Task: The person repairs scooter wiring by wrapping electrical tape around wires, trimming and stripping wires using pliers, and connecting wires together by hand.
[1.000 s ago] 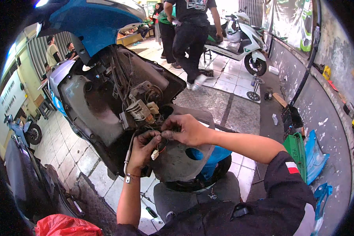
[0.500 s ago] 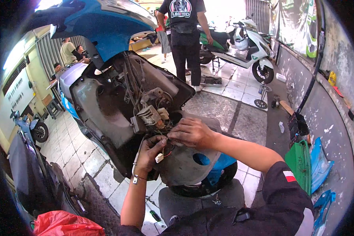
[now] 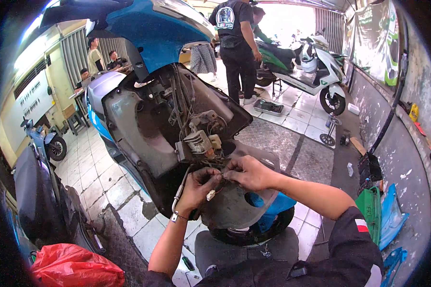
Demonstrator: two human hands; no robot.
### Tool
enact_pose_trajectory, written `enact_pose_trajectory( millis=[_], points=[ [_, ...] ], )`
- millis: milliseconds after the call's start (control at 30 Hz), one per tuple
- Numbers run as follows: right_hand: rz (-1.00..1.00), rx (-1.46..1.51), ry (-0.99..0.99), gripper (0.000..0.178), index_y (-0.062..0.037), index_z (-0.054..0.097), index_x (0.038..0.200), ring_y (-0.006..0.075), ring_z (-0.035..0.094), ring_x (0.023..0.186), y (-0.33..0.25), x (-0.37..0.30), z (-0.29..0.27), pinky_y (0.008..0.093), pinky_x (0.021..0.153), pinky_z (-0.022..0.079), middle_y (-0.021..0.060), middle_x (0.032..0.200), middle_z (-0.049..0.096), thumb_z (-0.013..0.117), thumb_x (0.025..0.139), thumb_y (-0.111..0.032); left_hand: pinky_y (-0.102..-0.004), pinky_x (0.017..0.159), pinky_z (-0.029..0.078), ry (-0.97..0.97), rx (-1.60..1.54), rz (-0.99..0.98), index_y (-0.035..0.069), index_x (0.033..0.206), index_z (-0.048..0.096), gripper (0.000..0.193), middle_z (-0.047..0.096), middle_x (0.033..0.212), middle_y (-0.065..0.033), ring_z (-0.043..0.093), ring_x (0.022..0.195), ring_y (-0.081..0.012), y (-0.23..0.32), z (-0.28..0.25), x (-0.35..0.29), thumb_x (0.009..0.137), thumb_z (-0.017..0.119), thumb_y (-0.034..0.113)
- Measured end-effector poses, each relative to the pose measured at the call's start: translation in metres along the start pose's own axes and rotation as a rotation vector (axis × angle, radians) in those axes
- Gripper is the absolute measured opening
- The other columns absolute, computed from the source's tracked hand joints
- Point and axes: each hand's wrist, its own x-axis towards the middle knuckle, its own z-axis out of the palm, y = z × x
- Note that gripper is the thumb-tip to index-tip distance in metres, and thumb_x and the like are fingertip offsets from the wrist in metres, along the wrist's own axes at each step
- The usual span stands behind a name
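Observation:
In front of me both hands meet below an opened scooter front (image 3: 143, 129), which shows dusty brown inner panels. My left hand (image 3: 198, 187) is closed, thumb and forefinger pinching thin wires. My right hand (image 3: 249, 174) is closed in a pinch on the same wires, its fingertips nearly touching the left ones. The exact joint between the fingertips is too small to make out. A white plug connector (image 3: 210, 195) dangles beside my left thumb. Just beyond the hands sit a finned metal part (image 3: 197, 142), a cream connector (image 3: 214, 141) and a tangle of wiring (image 3: 210, 155).
A blue body panel (image 3: 153, 33) overhangs the scooter front. At left are a dark seat (image 3: 40, 196) and a red plastic bag (image 3: 76, 268). Green (image 3: 368, 215) and blue panels (image 3: 392, 215) lean by the right wall. A person (image 3: 234, 48) stands near a white-green scooter (image 3: 316, 71).
My hands have drawn a little nearer to me, still pinching together. The view has shifted, so the scooter sits further right and lower. A second person now shows behind the standing one.

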Motion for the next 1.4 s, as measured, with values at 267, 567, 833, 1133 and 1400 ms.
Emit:
enact_pose_trajectory(
  millis=[267, 567, 833, 1133, 1400],
  points=[
    [-0.879, -0.871, 0.162, 0.026, -0.0097, 0.066, 0.108, 0.0247, 0.065, 0.091, 0.008, 0.010, -0.018, 0.0370, 0.077, 0.053, 0.0058, 0.100, 0.067, 0.070, 0.084, -0.019, -0.0234, 0.074, 0.047, -0.065, -0.232, -0.119, 0.004, 0.102, 0.071, 0.019, 0.067, 0.093, 0.0044, 0.058, 0.081, -0.0060, 0.010, -0.012, 0.001, 0.093, 0.073, 0.020],
    [-0.799, -0.871, 0.154, 0.019, -0.0071, 0.067, 0.104, 0.0254, 0.065, 0.086, 0.004, 0.016, -0.016, 0.0417, 0.074, 0.052, 0.0061, 0.090, 0.065, 0.063, 0.088, -0.017, -0.0252, 0.078, 0.053, -0.102, -0.124, -0.101, 0.002, 0.104, 0.068, 0.020, 0.066, 0.098, 0.0024, 0.060, 0.088, -0.0062, 0.012, -0.010, 0.006, 0.094, 0.071, 0.019],
    [-0.044, 0.004, 0.058, 0.026, 0.0042, 0.067, 0.097, 0.0220, 0.064, 0.082, 0.008, 0.006, 0.002, 0.0387, 0.075, 0.050, 0.0213, 0.087, 0.068, 0.062, 0.095, -0.021, -0.0265, 0.086, 0.051, -0.023, -0.046, 0.040, 0.000, 0.106, 0.070, 0.022, 0.070, 0.101, -0.0016, 0.062, 0.093, -0.0090, 0.003, -0.001, 0.001, 0.093, 0.072, 0.018],
    [-0.838, -0.588, 0.170, 0.023, -0.0023, 0.064, 0.103, 0.0362, 0.065, 0.086, 0.010, 0.018, -0.012, 0.0423, 0.079, 0.053, 0.0129, 0.099, 0.068, 0.070, 0.084, -0.015, -0.0279, 0.089, 0.050, -0.019, -0.141, 0.022, 0.000, 0.113, 0.069, 0.029, 0.070, 0.106, -0.0033, 0.062, 0.097, -0.0103, 0.003, -0.005, -0.001, 0.094, 0.071, 0.022],
    [-0.505, -0.439, 0.231, 0.016, -0.0012, 0.068, 0.093, 0.0313, 0.066, 0.080, 0.002, 0.003, 0.008, 0.0389, 0.069, 0.050, 0.0159, 0.085, 0.067, 0.069, 0.089, -0.017, -0.0295, 0.093, 0.049, -0.003, -0.121, 0.022, 0.000, 0.119, 0.066, 0.032, 0.069, 0.112, -0.0035, 0.062, 0.105, -0.0121, 0.015, 0.003, -0.022, 0.092, 0.072, 0.017]
  ],
)
